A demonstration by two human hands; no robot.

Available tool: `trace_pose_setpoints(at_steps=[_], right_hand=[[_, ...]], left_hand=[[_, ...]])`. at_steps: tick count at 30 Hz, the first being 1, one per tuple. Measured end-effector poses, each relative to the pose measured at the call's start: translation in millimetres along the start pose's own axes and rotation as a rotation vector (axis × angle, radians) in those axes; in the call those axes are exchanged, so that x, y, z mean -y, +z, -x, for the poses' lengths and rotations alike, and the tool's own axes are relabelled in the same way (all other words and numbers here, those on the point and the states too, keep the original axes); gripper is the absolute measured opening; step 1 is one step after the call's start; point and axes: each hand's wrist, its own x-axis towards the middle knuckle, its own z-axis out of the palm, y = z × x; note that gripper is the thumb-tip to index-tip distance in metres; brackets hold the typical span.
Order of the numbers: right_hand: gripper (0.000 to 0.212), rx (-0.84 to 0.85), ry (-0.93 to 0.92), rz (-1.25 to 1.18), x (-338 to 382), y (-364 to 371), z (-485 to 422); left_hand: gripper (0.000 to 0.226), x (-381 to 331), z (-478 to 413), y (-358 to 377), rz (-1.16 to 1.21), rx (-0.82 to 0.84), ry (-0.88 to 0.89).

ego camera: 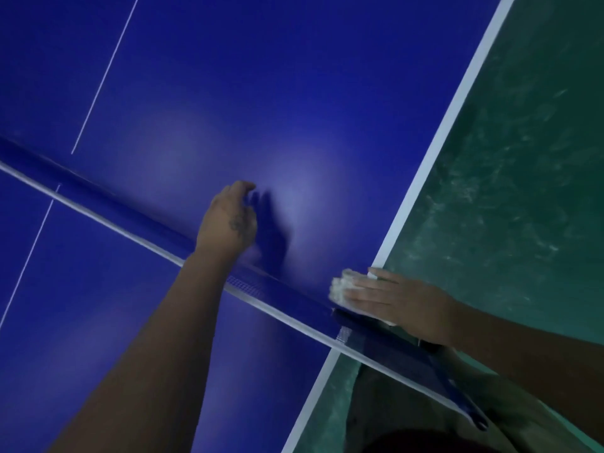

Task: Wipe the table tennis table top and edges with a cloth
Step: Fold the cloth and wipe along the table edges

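The blue table tennis table (294, 76) fills most of the head view, with a white side line (457, 109) along its right edge. A white cloth (341, 287) lies on the top close to that edge, just beyond the net. My right hand (392, 299) presses flat on the cloth with straight fingers. My left hand (228, 217) reaches over the net and rests above the table's far half, its fingers loosely bent and holding nothing.
The blue net (130, 207) with its white top band crosses the table from left to lower right. Its clamp post (457, 390) sticks out past the table edge. Scuffed green floor (523, 158) lies to the right.
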Motion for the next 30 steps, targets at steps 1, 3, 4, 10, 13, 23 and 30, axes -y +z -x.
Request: trace_pose_setpoints(at_steps=[1, 3, 4, 10, 13, 23, 30], right_hand=[[0.077, -0.026, 0.052, -0.058, -1.1, 2.8, 17.2], [0.079, -0.133, 0.245, -0.232, 3.7, 4.6, 43.4], [0.078, -0.171, 0.411, -0.357, 10.7, 5.0, 50.5], [0.045, -0.412, 1.303, -1.338, 36.6, -10.8, 18.8], [0.038, -0.558, 1.628, -1.568, 48.7, -15.2, -0.5], [0.063, -0.632, 1.481, -1.831, 44.8, -30.1, -37.7], [0.052, -0.809, 1.546, -2.06, 58.9, -7.6, -51.1]], left_hand=[[0.045, -7.0, -5.1, 8.0, 0.006, 0.018, 0.044], [0.043, -27.9, -15.5, 27.9, 0.015, 0.058, 0.103], [0.043, -40.6, -20.1, 39.8, 0.009, 0.068, 0.126], [0.053, -106.8, -31.5, 107.7, 0.012, -0.002, 0.324], [0.06, -117.8, -37.6, 134.5, -0.098, -0.077, 0.389], [0.06, -110.3, -38.4, 162.7, -0.2, -0.324, 0.47], [0.056, -108.7, -40.9, 169.1, -0.145, -0.385, 0.491]])
